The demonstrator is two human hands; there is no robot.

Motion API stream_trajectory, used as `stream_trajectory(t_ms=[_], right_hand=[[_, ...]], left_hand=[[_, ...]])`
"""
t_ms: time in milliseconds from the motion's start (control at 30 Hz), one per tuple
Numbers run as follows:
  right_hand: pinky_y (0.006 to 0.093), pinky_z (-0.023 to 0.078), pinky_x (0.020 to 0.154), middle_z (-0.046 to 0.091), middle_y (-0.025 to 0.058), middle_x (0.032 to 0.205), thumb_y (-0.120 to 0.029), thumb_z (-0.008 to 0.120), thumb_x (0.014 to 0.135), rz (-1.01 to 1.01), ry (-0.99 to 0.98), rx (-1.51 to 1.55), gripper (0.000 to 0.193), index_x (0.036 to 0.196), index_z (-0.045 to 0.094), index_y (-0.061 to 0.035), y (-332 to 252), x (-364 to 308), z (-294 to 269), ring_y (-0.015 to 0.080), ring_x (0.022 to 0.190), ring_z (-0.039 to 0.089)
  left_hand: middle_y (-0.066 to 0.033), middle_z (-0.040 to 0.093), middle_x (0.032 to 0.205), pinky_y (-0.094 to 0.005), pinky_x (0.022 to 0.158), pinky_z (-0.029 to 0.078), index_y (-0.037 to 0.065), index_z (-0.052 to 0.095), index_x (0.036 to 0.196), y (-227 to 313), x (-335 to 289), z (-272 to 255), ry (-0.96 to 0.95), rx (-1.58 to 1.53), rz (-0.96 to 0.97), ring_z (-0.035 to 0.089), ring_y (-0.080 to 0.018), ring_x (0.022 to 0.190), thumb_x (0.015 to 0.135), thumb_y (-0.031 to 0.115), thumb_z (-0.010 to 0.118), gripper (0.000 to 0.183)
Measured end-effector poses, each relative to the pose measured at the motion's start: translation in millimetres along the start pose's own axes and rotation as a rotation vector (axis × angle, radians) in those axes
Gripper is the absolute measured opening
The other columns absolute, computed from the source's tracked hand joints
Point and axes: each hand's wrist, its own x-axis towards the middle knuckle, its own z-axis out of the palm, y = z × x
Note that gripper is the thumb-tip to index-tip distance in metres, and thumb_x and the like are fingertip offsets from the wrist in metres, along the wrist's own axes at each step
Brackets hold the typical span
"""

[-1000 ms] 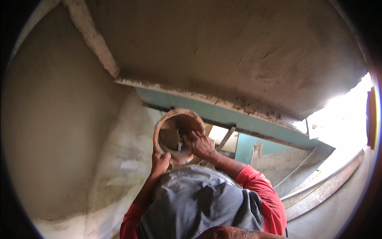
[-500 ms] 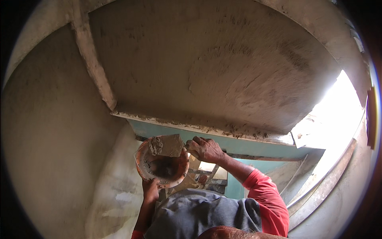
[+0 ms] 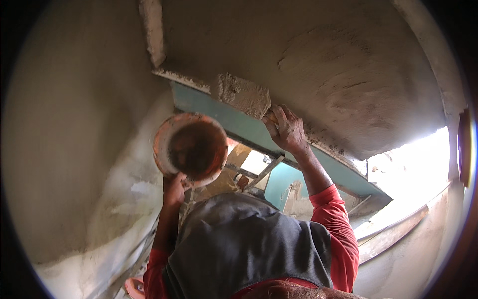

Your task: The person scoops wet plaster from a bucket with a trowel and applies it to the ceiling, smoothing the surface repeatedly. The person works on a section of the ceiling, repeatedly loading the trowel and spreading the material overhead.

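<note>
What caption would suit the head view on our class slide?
Left hand grips an orange bowl; right hand holds a trowel bearing mortar.

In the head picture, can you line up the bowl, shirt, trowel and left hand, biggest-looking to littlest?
Largest to smallest:
1. Shirt
2. Bowl
3. Trowel
4. Left hand

Overexposed daylight glares from an opening (image 3: pixel 412 158) beside the lower right corner of the dim plaster (image 3: pixel 338 55); the bucket (image 3: pixel 160 147) is shadowed inside; fisheye distortion curves edges toward a black border.
</note>
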Motion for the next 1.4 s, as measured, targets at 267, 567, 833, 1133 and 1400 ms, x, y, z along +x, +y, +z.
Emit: stream_trajectory(t_ms=[267,567,833,1133,1400], right_hand=[[0.0479,0.056,0.065,0.069,0.0221,0.099,-0.023,0.063,0.101,0.212,0.225,-0.36,0.028,0.119,0.057,-0.0021,45.5,70.5,-39.9,0.0401,0.085,0.07],[0.0577,0.052,0.086,0.07,0.028,0.11,-0.034,0.049,0.109,0.516,0.203,-0.118,0.04,0.129,0.056,-0.0008,48.7,158.1,-93.8,0.0494,0.104,0.066],[0.056,0.051,0.089,0.07,0.0279,0.113,-0.047,0.04,0.11,0.684,0.155,-0.008,0.053,0.132,0.059,-0.0028,64.7,176.0,-108.9,0.0474,0.108,0.066],[0.0332,0.05,0.063,0.063,0.0079,0.085,-0.038,0.05,0.109,0.785,0.311,0.254,0.037,0.118,0.065,-0.0049,71.8,152.2,-128.8,0.0147,0.071,0.061],[0.0434,0.056,0.066,0.071,0.0193,0.091,-0.038,0.049,0.108,0.764,0.551,0.143,0.043,0.132,0.06,-0.0043,69.4,152.3,-92.7,0.0292,0.077,0.071]], left_hand=[[-0.009,0.06,0.091,-0.0372,0.071,0.052,-0.001,0.06,0.098,-7.9,-6.6,-80.7,-0.1,0.604,0.306,0.061,-0.0215,0.081,0.081,0.014,0.07,0.024],[-0.0126,0.057,0.117,-0.039,0.077,0.055,-0.004,0.049,0.132,-66.3,50.2,-160.0,-0.043,0.261,0.353,0.062,-0.0264,0.094,0.074,0.0,0.06,0.06],[-0.0154,0.055,0.122,-0.0405,0.077,0.059,-0.007,0.048,0.131,-46.7,46.5,-147.1,-0.048,0.255,0.379,0.062,-0.0286,0.101,0.074,0.0,0.058,0.058],[-0.0128,0.058,0.122,-0.0398,0.077,0.059,-0.004,0.052,0.129,-56.0,51.0,-174.7,-0.071,0.265,0.379,0.063,-0.0252,0.103,0.071,0.001,0.064,0.059],[-0.0157,0.057,0.131,-0.0435,0.088,0.06,-0.001,0.046,0.14,-26.6,18.5,-175.6,-0.022,-0.038,0.195,0.063,-0.0314,0.115,0.068,0.002,0.064,0.074]])
